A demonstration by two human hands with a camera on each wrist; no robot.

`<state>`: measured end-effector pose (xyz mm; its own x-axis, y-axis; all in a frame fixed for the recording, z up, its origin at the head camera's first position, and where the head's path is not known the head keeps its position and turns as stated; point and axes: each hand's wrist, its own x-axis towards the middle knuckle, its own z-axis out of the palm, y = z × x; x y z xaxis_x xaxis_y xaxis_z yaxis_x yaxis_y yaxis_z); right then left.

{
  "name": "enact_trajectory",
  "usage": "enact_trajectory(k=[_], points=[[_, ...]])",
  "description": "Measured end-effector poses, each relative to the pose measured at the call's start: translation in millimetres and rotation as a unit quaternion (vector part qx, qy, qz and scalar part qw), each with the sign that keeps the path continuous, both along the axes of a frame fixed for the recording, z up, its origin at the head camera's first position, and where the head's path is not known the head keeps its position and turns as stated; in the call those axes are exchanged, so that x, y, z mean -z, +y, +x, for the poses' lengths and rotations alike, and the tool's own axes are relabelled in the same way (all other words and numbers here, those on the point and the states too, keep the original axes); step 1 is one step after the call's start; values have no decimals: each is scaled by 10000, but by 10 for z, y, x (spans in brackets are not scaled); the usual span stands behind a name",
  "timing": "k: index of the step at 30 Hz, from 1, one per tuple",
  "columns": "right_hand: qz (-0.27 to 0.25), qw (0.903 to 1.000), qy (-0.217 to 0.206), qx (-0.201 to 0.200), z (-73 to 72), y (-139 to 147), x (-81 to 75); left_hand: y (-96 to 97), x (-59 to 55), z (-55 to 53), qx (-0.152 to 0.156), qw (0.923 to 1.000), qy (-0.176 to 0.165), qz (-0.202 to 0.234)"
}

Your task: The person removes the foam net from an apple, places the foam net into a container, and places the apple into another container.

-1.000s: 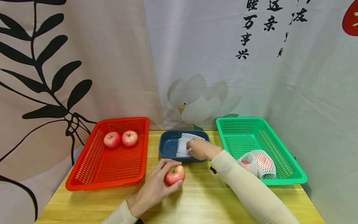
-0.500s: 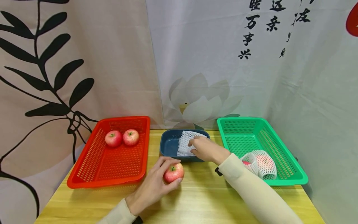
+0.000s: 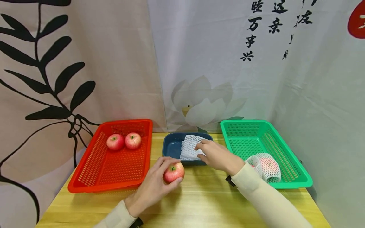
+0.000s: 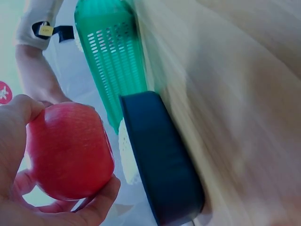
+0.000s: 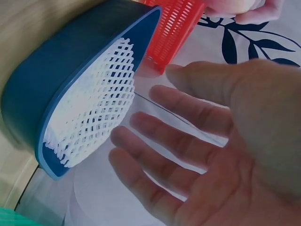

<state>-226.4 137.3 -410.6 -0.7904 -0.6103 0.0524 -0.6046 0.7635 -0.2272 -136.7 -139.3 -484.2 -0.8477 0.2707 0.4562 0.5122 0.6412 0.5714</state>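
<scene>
Wood-grain desk (image 3: 199, 202). Left hand (image 3: 155, 182) grips a red apple (image 3: 174, 173) — right hand (image 3: 218, 155), relaxed, empty, near white foam netting (image 3: 189, 147) in navy tray (image 3: 172, 149); probably best pinched by one edge.

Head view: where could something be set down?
Bare: yellow wooden tabletop between cream sleeves; red plastic basket, in front of its red apples; green plastic basket, behind its white netted fruit. Crowded: right side of rectangular navy plastic tray, holding white mesh netting near the right hand.
</scene>
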Motion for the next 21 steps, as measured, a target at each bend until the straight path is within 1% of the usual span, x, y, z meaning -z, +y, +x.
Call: enact_trajectory(k=[4, 9, 13, 17, 21], points=[[-175, 9992, 331, -117, 56, 51, -14, -36, -50, -27, -82, 9999, 48, -36], [-398, 9941, 954, -327, 127, 119, -15, -95, -142, -50, -198, 9997, 67, -81], [-512, 9904, 1229, -367, 179, 167, -24, -137, -206, -79, -260, 9995, 104, -124], [-600, 9853, 1541, -428, 222, 233, -15, -168, -261, -114, -337, 9991, 160, -182], [-766, 9780, 1869, -516, 248, 306, 7, -211, -306, -148, -355, 9991, 170, -169]])
